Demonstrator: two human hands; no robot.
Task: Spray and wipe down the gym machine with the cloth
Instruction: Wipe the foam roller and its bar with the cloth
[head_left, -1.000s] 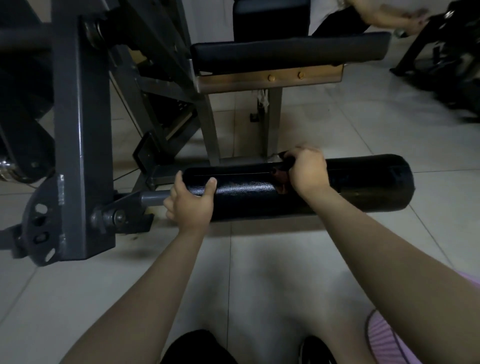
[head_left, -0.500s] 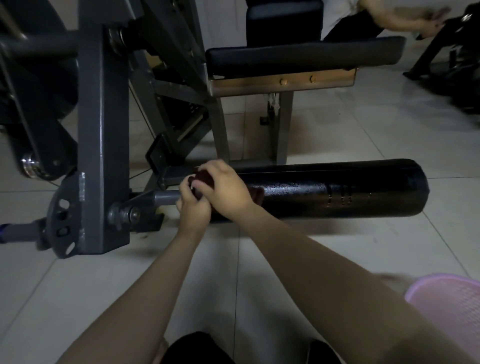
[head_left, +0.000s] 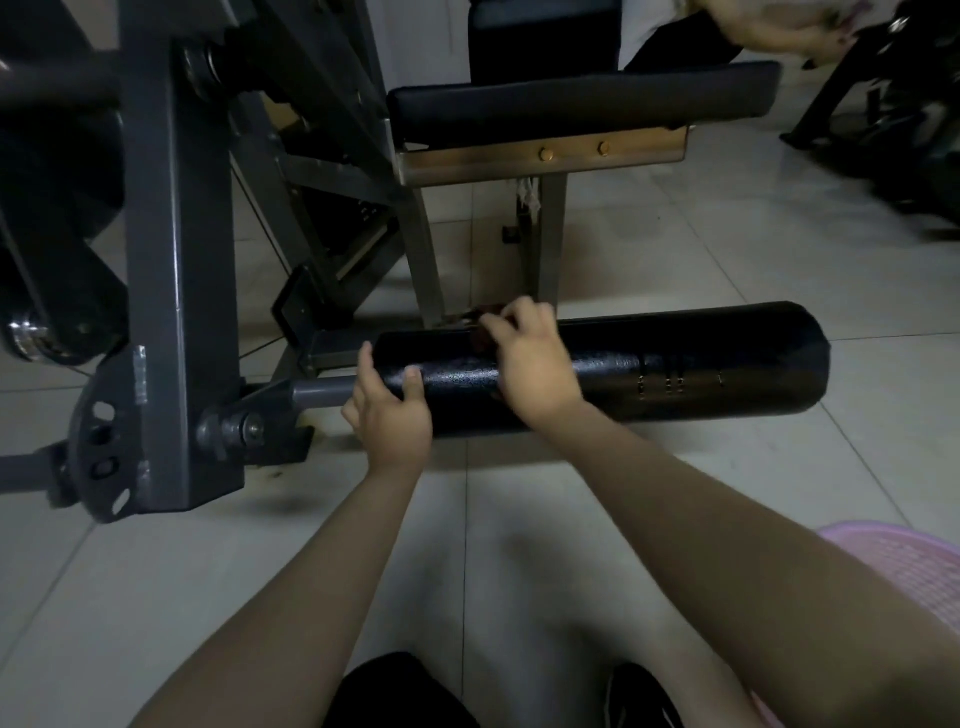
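Here, nearest the viewer, a pink basket (head_left: 914, 566) stands on the floor (head_left: 753, 467) beside the right forearm (head_left: 701, 519). Both arms reach forward to the roller (head_left: 675, 364), a black padded cylinder that lies low above the floor with its long axis running left to right across the view. The left hand (head_left: 389, 415) grips the roller's left end, thumb laid over the top and the other fingers set round the end face, just beside the bare bar (head_left: 317, 392) that carries the roller from the frame (head_left: 176, 260). The right hand (head_left: 527, 364) lies just to its right, apart from it, on the crest of the roller. Its fingers are bent and bunched over the cloth (head_left: 477, 336), a dark reddish wad mostly hidden beneath the palm and showing only at the fingertips on the far side; blur hides the finer set of the fingers. The greater part of the roller's length extends to the right of the cloth, so the wipe would most likely travel rightward along the axis, away from the steadying left hand, with the right hand as the working one. Beyond the roller stands the seat (head_left: 571, 98) on its legs, and a second person's arm (head_left: 769, 23) shows at the far upper right.
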